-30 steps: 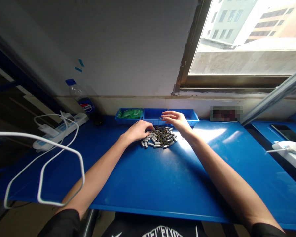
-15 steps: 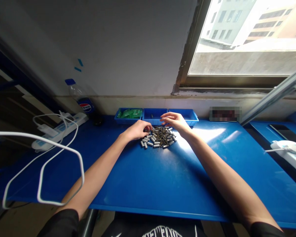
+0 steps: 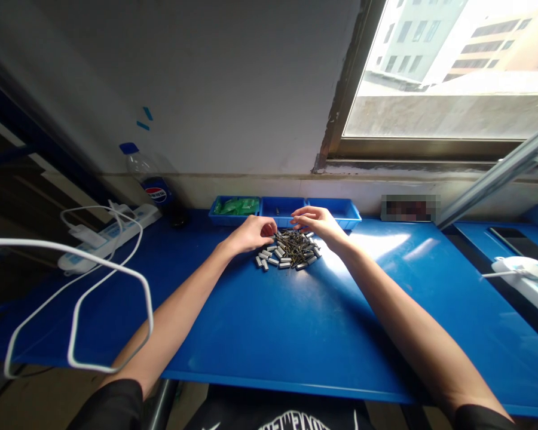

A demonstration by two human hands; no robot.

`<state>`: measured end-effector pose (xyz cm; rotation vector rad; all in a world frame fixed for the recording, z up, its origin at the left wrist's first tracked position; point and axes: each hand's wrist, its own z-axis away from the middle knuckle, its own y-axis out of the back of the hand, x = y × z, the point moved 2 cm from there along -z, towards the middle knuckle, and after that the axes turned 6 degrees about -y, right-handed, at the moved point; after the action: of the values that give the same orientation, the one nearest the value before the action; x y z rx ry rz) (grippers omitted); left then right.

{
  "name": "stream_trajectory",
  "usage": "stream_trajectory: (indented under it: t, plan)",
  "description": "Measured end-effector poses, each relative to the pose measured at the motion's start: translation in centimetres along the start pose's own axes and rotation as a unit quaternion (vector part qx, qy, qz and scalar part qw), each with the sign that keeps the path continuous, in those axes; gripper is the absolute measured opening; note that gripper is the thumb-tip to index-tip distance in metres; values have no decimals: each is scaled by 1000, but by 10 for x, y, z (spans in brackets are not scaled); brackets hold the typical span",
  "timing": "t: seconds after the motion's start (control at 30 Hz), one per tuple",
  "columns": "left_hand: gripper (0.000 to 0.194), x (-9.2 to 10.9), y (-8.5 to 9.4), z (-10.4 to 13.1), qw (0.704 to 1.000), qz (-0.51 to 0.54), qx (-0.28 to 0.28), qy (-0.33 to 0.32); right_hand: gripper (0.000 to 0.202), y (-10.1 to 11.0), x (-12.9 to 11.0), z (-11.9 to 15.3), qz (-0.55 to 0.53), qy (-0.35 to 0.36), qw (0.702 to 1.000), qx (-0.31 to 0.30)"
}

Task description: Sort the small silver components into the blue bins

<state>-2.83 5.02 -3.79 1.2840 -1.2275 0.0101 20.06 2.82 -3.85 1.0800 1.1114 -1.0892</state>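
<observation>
A pile of dark screws [image 3: 296,246] mixed with silvery metal standoffs [image 3: 273,261] lies on the blue table [image 3: 260,322]. At the pile's left edge, my left hand [image 3: 251,234] has its fingers curled in towards the thumb. Anything between those fingertips is too small or hidden to make out. My right hand [image 3: 319,223] hovers over the back right of the pile, in front of the blue bins. Its fingers are loosely bent and slightly apart, with nothing visible in them.
Behind the pile stand three joined blue bins [image 3: 283,209]; the left one holds green packets [image 3: 237,206]. A cola bottle [image 3: 155,188] and a power strip [image 3: 110,236] stand left. White cable [image 3: 149,298] loops near my left forearm. Another power strip [image 3: 531,278] lies right.
My right hand's fingers have dipped slightly and drawn a little closer together. The left hand has barely shifted, and the pile looks the same.
</observation>
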Motion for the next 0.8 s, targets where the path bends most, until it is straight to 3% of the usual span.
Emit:
stream_trajectory:
  t: [0.17, 0.33, 0.53, 0.67, 0.8]
  plan:
    - [26, 13, 5, -3, 989, 107, 99, -15, 26, -2, -1, 2, 31, 1, 999, -21]
    - [44, 25, 4, -5, 969, 221, 109, -21, 34, -6, -9, 10, 54, 28, 994, -93]
    - [74, 27, 3, -3, 963, 206, 171, 12, 36, -8, -14, 14, 39, 35, 992, -111]
    - [72, 30, 0, -3, 963, 208, 173, -6, 37, -10, -15, 16, 25, 37, 991, -125]
    - [53, 26, 2, -3, 978, 133, 162, -8, 37, -10, -12, 13, 22, 37, 994, -99]
